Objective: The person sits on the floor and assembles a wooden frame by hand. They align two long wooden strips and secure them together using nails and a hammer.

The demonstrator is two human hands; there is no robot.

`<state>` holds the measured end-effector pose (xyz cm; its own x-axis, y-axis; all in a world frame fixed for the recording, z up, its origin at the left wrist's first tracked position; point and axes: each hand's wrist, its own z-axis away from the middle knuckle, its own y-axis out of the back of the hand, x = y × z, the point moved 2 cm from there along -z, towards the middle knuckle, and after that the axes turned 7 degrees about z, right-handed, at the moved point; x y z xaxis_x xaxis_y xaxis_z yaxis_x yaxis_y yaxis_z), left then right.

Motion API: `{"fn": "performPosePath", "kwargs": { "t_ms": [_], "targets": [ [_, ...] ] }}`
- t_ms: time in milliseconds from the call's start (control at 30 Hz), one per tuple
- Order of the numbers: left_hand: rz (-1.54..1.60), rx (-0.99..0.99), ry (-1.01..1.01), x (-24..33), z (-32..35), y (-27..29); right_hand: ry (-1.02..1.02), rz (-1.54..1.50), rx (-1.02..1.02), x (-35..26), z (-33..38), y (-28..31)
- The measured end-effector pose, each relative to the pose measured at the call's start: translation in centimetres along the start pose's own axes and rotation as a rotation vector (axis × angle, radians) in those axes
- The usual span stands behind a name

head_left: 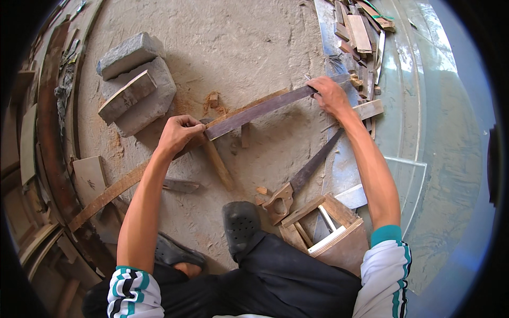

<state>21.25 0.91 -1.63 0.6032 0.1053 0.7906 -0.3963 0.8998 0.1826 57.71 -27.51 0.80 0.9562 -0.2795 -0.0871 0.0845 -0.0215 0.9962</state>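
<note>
A long dark wooden strip (260, 109) slants across the concrete floor, and both hands grip it. My left hand (177, 132) pinches its lower left end, close to a brown wooden stick (219, 165) lying below it. My right hand (330, 95) clasps its upper right end next to a pile of offcuts (360, 37). A handsaw (302, 177) with a wooden handle lies on the floor between my arms. My dark shoe (241, 222) is planted just below the saw handle.
Grey stone blocks (135, 87) with a wood piece on them sit at the upper left. A long curved plank (111, 193) runs at the left. A wooden box frame (331, 228) stands by my right knee. Glass sheets (419, 132) cover the right side.
</note>
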Motion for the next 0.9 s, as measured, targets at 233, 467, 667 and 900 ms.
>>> {"fn": "performPosePath", "kwargs": {
  "t_ms": [233,467,667,900],
  "targets": [
    [0.001,0.033,0.007,-0.1,0.07,-0.02,-0.015,0.014,0.005,-0.53,0.26,0.17],
    [-0.08,0.028,-0.017,0.4,0.03,-0.07,-0.011,0.014,-0.019,-0.22,-0.14,0.4],
    [-0.071,0.058,-0.017,-0.24,-0.23,-0.08,0.047,0.04,0.009,-0.08,-0.51,0.61],
    [-0.096,0.067,-0.034,-0.4,-0.31,0.05,0.011,0.051,-0.015,-0.4,-0.5,0.64]
  ]
}}
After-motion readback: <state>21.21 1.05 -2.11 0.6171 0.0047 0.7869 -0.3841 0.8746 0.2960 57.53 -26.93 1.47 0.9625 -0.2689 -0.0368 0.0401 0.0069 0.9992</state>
